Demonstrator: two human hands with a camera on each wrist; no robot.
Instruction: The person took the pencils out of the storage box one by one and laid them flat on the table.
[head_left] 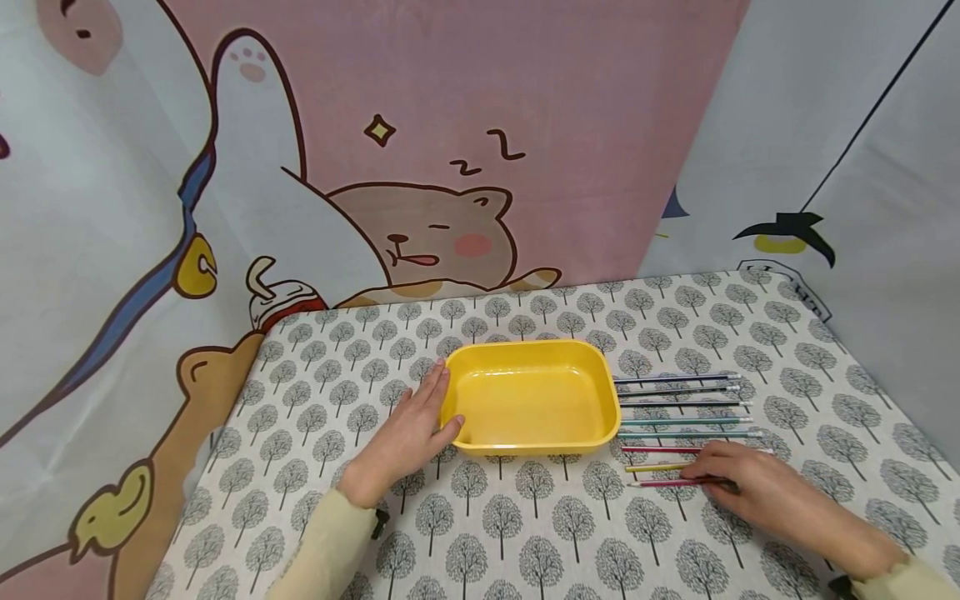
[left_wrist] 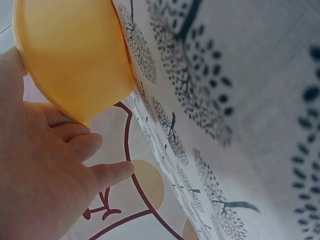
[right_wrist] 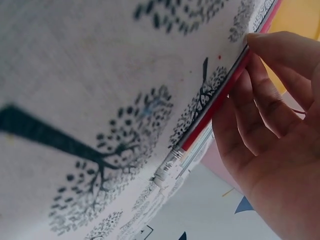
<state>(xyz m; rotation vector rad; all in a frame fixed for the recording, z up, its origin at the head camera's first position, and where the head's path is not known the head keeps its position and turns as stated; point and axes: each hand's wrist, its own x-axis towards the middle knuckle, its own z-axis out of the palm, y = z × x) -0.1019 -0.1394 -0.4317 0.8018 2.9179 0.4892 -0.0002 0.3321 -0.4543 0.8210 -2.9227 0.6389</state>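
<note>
A yellow plastic tray [head_left: 525, 450] sits on the tree-print cloth. At its left side lies my left hand [head_left: 408, 433], fingers fairly straight along the rim and thumb over the near-left corner. The left wrist view shows that hand [left_wrist: 45, 165] against the tray's outer wall [left_wrist: 80, 55]. My right hand [head_left: 750, 483] pinches a red pencil [head_left: 663, 482], the nearest in a row right of the tray. In the right wrist view, fingers and thumb hold this pencil [right_wrist: 210, 112] close over the cloth, its eraser end sticking out. A yellow pencil [head_left: 648, 468] lies just beyond, partly hidden by the hand.
Another red pencil [head_left: 648, 450], two green pencils [head_left: 682, 422] and several dark pencils [head_left: 675, 404] lie roughly parallel beside the tray's right wall. Behind the cloth-covered table [head_left: 315, 475] stands a printed cartoon backdrop [head_left: 585, 125], with pale fabric at both sides.
</note>
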